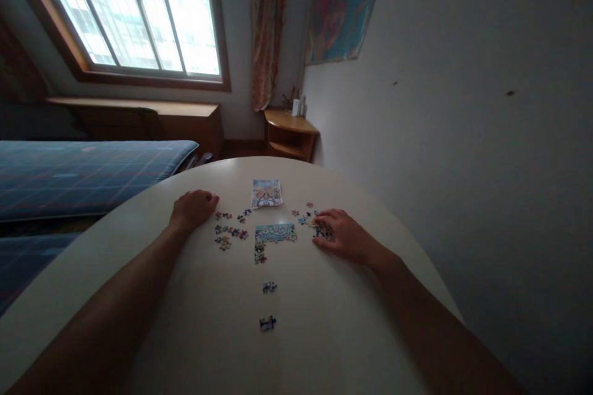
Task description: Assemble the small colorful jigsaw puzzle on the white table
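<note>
On the left of the white table, my left hand [193,208] rests with its fingers curled into a loose fist, and nothing shows in it. Loose jigsaw pieces [230,231] lie just to its right. My right hand [341,236] is over a pile of jigsaw pieces [324,231], thumb and fingers apart and bent around them. Between the hands sits a partly joined jigsaw puzzle [277,232], with a lettered top strip and a short column down its left side. Two small groups of pieces, one upper [269,287] and one lower [267,323], lie nearer me.
A printed picture sheet [267,193] lies beyond the puzzle on the round white table [306,345]. Beds with blue plaid covers [92,176] stand to the left. A wooden corner shelf [291,123] is behind the table, and a wall [463,154] runs along the right.
</note>
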`<state>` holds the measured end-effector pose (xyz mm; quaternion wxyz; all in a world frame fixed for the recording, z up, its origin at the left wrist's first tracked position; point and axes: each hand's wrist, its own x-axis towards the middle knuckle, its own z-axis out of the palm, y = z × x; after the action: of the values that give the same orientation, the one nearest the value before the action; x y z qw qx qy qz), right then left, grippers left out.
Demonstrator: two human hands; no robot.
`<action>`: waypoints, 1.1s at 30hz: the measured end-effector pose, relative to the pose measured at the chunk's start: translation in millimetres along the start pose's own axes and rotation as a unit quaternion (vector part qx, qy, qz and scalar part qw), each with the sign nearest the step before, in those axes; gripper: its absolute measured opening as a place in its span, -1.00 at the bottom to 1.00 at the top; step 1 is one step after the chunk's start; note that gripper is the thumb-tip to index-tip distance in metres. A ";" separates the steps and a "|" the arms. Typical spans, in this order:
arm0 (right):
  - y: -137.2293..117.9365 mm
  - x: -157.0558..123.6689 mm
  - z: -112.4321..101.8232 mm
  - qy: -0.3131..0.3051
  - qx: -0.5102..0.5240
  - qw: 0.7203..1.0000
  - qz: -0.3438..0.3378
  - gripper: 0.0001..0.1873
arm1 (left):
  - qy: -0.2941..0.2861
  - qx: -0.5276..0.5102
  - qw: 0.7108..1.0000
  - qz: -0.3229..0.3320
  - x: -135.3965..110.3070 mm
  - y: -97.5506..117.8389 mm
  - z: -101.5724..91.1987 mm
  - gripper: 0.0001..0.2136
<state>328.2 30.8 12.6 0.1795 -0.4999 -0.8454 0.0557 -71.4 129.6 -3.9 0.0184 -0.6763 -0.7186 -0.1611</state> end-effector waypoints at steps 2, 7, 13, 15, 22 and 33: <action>1.5 0.7 0.6 -0.005 -0.004 1.000 -0.002 -0.46 | -0.008 0.019 1.000 -0.005 0.3 0.5 -0.2 -0.61; 2.4 3.1 -1.6 -0.019 0.005 1.000 -0.005 -0.42 | -0.021 0.047 0.999 -0.005 1.0 1.1 -1.3 -0.60; 6.9 7.5 -0.8 0.001 0.004 0.999 -0.036 -0.68 | -0.021 0.056 0.998 -0.001 2.9 -0.4 -0.6 -0.57; 8.2 9.1 -1.2 0.001 0.000 0.999 -0.039 -0.72 | -0.020 0.056 0.998 0.002 3.4 -1.1 0.2 -0.58; 7.9 12.1 -6.0 -0.004 -0.021 1.000 -0.020 -0.77 | -0.008 0.056 0.998 0.014 2.8 -1.1 -0.8 -0.58; 3.2 15.1 -0.5 0.051 -0.019 0.998 0.023 -0.74 | 0.037 0.019 0.997 0.068 -8.8 4.3 -6.5 -0.61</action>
<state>324.5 45.5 15.9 0.2119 -0.5247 -0.8243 0.0184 -67.7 119.7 1.0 0.0689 -0.7167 -0.6727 -0.1705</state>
